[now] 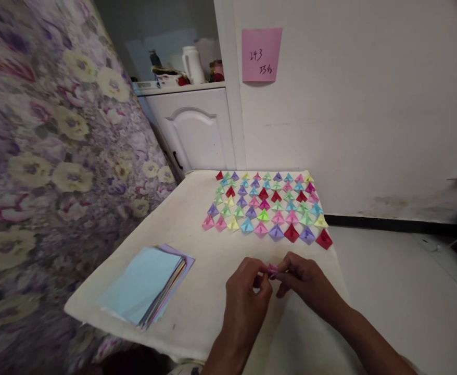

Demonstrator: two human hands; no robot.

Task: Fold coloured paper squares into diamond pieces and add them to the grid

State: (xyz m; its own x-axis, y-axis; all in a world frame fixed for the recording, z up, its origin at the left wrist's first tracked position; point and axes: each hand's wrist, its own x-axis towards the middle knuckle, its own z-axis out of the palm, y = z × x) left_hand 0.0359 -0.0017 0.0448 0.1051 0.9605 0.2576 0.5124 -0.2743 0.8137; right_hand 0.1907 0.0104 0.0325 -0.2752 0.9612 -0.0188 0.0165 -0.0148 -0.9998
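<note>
Pinching a small folded pink paper piece (273, 271) between them, the left hand (248, 291) and right hand (306, 278) have fingertips nearly closed on opposite sides, probably to keep its tiny folds steady. Beyond them, rows of colourful folded-paper shapes (263, 214) seem spaced for easy counting; left of the left hand lies a pale-blue-topped paper stack (144, 284), within reach on the cream cloth-covered surface (166, 224). Farther off stands a white panelled cabinet (193, 130).
</note>
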